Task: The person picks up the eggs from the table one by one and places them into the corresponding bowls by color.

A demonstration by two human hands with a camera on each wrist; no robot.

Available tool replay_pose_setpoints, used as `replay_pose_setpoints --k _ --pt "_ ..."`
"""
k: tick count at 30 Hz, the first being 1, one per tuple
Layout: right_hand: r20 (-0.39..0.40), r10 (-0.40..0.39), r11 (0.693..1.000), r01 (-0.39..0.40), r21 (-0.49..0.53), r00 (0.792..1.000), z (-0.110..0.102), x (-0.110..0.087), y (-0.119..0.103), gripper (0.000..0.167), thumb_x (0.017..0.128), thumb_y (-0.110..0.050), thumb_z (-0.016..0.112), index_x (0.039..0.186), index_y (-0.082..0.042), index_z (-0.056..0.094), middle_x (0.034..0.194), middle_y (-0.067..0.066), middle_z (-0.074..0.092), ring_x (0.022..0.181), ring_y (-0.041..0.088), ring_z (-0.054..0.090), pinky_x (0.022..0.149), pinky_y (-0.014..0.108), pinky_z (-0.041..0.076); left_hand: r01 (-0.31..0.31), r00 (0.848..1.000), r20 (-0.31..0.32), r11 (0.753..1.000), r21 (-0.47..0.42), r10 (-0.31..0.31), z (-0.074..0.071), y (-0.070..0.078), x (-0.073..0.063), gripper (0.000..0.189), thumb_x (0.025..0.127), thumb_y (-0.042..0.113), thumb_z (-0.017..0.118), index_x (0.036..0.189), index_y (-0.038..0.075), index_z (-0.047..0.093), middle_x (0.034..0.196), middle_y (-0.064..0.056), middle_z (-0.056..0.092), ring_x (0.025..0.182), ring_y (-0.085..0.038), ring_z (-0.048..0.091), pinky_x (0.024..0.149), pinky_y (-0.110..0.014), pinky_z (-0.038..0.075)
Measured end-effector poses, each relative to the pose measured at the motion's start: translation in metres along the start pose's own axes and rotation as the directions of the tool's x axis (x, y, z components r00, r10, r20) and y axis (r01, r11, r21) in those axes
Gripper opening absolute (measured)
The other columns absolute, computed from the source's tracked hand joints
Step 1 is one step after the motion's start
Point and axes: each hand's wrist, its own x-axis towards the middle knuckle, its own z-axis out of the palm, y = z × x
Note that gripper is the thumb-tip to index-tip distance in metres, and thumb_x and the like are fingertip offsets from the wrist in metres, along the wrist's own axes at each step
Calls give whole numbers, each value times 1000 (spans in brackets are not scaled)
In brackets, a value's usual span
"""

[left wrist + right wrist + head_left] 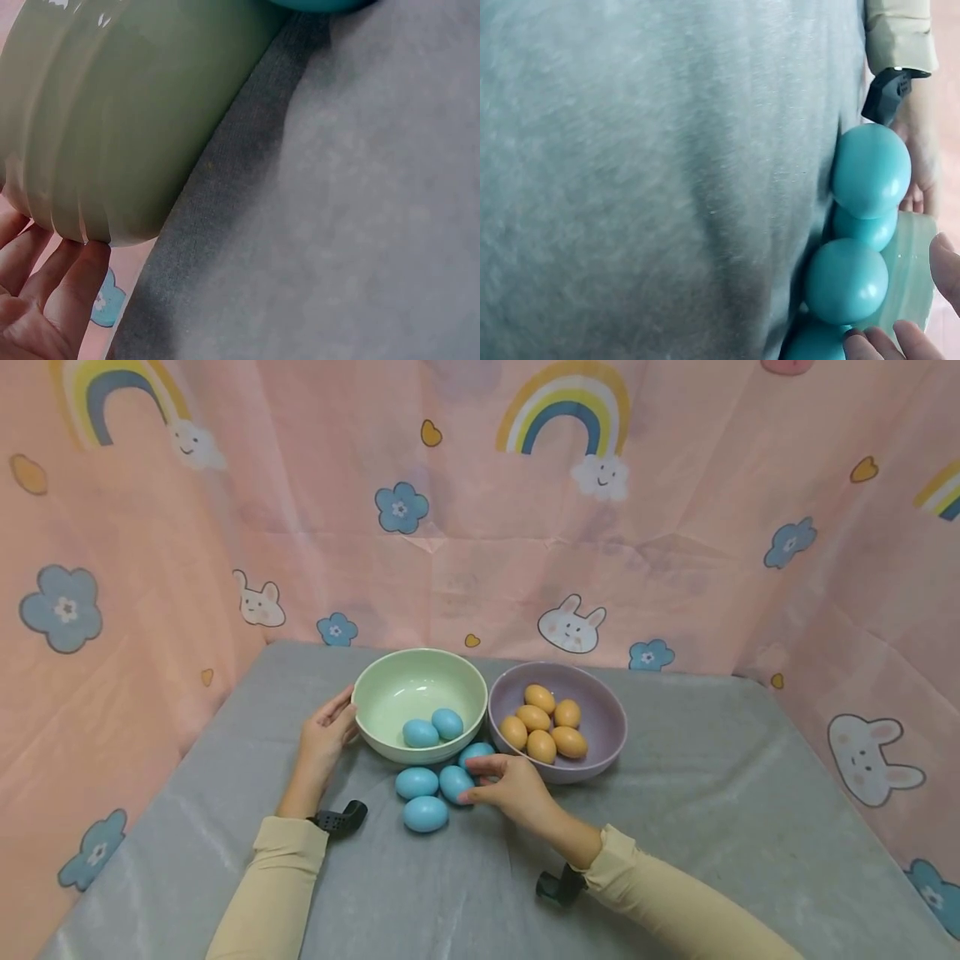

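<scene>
My left hand point(324, 737) rests its fingertips against the outer left side of a light green bowl point(412, 685). In the left wrist view the fingers point(79, 289) extend to the bowl's ribbed wall. Two blue eggs point(421, 733) lie inside this bowl. Several more blue eggs point(425, 814) are clustered on the cloth in front of it. My right hand point(517, 789) is over the right side of that cluster, its thumb and fingers spread around the nearest blue egg point(454, 785). Whether they touch it is unclear. The right wrist view shows the fingers point(911, 341) beside the eggs.
A purple bowl point(603, 722) holding several orange-brown eggs point(532, 718) stands right beside the green one. Grey cloth point(720, 827) covers the table. Pink patterned fabric point(465, 568) hangs behind and at both sides. Dark devices point(341, 818) are worn on both wrists.
</scene>
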Motion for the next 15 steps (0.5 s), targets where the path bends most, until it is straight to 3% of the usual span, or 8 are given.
replay_pose_setpoints --k 15 --pt "14 27 994 -25 -107 1000 10 5 6 49 73 -10 88 118 1 72 122 13 72 119 25 65 96 37 57 12 1000 -6 1000 21 -12 0 0 1 48 103 20 54 150 13 45 157 -5 43 139 -20 49 94 -15 53"
